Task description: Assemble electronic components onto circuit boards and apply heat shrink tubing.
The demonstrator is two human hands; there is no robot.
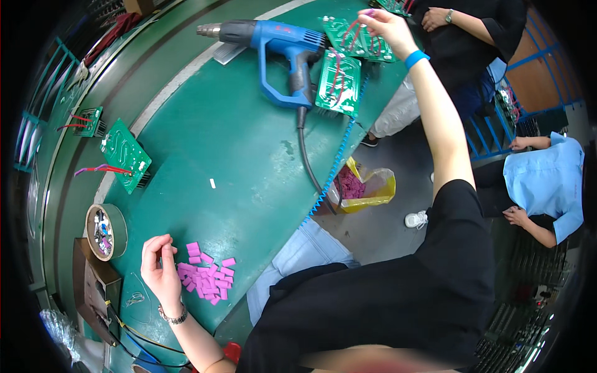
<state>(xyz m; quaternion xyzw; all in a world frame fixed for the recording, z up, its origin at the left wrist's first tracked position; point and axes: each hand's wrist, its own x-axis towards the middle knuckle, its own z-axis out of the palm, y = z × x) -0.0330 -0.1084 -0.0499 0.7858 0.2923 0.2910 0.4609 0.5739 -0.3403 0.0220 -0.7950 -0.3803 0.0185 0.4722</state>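
Green circuit boards show on both sides of my remote view: leftmost a small one (pixel 93 123), then a larger one (pixel 127 158), its red wires trailing left. Nearer me sits a round tub (pixel 122 227) of small mixed parts. Beside it I have the left hand (pixel 160 268) low over the bench (pixel 242 161), fingers curled in toward the thumb; I cannot tell whether it holds anything. Just right of it lies a loose heap of purple pieces (pixel 210 276). Farther up, a blue heat gun (pixel 289 38) lies on its side, nozzle pointing left. Right of the gun is a wired board (pixel 339 84), its long axis running toward me, and beyond it another wired board (pixel 360 46), lying more crosswise. My right hand (pixel 387 30) is over that farther board, thumb and fingertips apparently pinching a small purple bit (pixel 371 12). The relation I watch is this one: the crosswise board lies below and left of the right hand, which is far nearer to it than the left.
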